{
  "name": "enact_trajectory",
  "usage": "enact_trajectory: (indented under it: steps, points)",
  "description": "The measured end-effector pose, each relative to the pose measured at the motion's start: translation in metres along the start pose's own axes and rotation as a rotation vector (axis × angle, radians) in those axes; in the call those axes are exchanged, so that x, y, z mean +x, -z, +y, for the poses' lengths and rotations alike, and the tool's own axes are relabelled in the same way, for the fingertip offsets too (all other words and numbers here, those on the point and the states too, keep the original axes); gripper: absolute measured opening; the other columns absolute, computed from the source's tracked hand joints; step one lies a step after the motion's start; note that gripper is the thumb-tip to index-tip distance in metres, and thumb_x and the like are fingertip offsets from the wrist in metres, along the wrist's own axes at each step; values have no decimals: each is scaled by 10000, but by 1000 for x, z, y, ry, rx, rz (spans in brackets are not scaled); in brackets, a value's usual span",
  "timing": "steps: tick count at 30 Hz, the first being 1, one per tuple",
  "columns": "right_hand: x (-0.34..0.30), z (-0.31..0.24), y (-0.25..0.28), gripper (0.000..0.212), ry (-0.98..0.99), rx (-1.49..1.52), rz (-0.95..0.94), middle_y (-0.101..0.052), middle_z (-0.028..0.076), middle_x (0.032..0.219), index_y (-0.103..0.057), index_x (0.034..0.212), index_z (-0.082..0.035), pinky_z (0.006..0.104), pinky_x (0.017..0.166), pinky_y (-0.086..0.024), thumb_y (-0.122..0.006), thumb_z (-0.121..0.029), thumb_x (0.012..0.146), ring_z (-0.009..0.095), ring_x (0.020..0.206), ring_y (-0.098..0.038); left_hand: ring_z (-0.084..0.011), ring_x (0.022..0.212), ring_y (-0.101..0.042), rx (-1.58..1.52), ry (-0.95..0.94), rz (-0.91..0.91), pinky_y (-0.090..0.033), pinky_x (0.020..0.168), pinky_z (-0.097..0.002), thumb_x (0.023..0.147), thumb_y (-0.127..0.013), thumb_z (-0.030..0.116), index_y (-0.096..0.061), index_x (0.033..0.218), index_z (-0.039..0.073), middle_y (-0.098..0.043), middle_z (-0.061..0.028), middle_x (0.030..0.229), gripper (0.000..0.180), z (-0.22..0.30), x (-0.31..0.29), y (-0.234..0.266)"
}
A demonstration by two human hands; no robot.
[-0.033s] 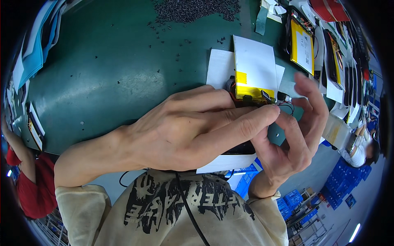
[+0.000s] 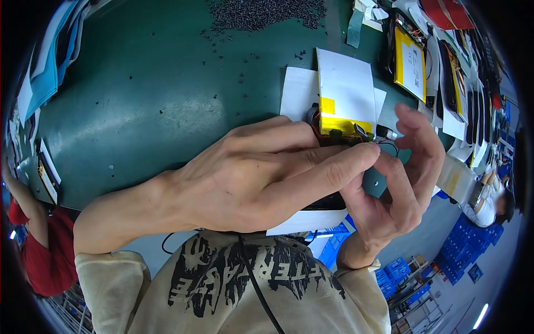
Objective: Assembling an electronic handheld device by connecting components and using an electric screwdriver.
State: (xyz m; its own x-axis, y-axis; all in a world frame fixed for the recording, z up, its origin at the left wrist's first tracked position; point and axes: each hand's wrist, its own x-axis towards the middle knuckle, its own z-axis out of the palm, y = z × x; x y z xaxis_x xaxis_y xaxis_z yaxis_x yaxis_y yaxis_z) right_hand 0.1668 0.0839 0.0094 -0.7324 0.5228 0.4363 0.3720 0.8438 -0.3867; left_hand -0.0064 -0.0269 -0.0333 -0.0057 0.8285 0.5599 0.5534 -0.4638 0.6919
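A flat white battery pack (image 2: 347, 83) with yellow tape along its near edge stands out beyond my hands. At that edge are small dark parts and thin black wires (image 2: 389, 146). My left hand (image 2: 250, 172) reaches across from the left, its thumb and fingers closed by the taped edge; what they grip is hidden. The index finger and thumb of my right hand (image 2: 397, 189) close toward my left thumb tip, while its other fingers are raised and bent. Anything in that pinch is too small to make out. Below my hands shows part of a black object (image 2: 325, 201) on a white piece (image 2: 306, 221).
A heap of small black screws (image 2: 267, 12) lies at the far side of the green table (image 2: 156, 72), with loose ones scattered nearer. Another yellow-edged battery (image 2: 410, 64), papers and stacked parts line the right. Blue sheets (image 2: 47, 72) sit far left. Other people are at both sides.
The raised fingers of my right hand have dipped slightly. My left hand and the battery pack look almost unmoved.
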Motion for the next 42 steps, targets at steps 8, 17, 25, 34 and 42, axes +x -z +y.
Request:
enact_trajectory:
  steps: [8, 17, 25, 34, 42]
  points:
    - [-5, 4, -7, 146, 40, 87, 123, -720, 169, 972, -635, 765, 12, 341, 743, -521, -763, 0, 696, 280, 840, -664, -182, 726, -666, -11, 100, -91, -586, 652, -297, 738, -787, -45, -592, 1345, -70, -733, -134, 967, 638, 7, 4, 9]
    - [-12, 14, -4, 232, 10, 245, 33, -724, 195, 1056, -710, 842, 33, 361, 811, -541, -842, 5, 653, 316, 955, -691, -159, 674, -663, -145, 208, -36, -580, 609, -285, 737, -803, -45, -567, 1377, -47, -729, -175, 1136, 682, 7, 3, 3]
    - [-9, 3, -1, 240, 34, 108, 20, -709, 174, 1061, -734, 862, 16, 367, 819, -541, -840, 9, 646, 306, 971, -674, -202, 686, -618, -35, 86, -8, -574, 667, -334, 703, -802, -54, -588, 1362, -61, -714, -129, 887, 693, 3, -2, -1]
    - [-6, -1, 2, 228, 21, 60, -8, -703, 163, 1051, -715, 838, 13, 370, 822, -541, -815, 29, 634, 307, 966, -665, -195, 683, -624, 1, 51, -50, -575, 666, -329, 707, -797, -51, -587, 1355, -76, -719, -132, 886, 682, 2, 0, 3]
    - [-8, 5, -1, 232, 2, 155, 11, -711, 163, 1055, -724, 846, 17, 364, 823, -542, -827, 28, 638, 304, 967, -674, -192, 671, -617, -50, 105, -16, -570, 663, -328, 715, -793, -58, -592, 1354, -73, -720, -135, 883, 671, 3, -2, 0]
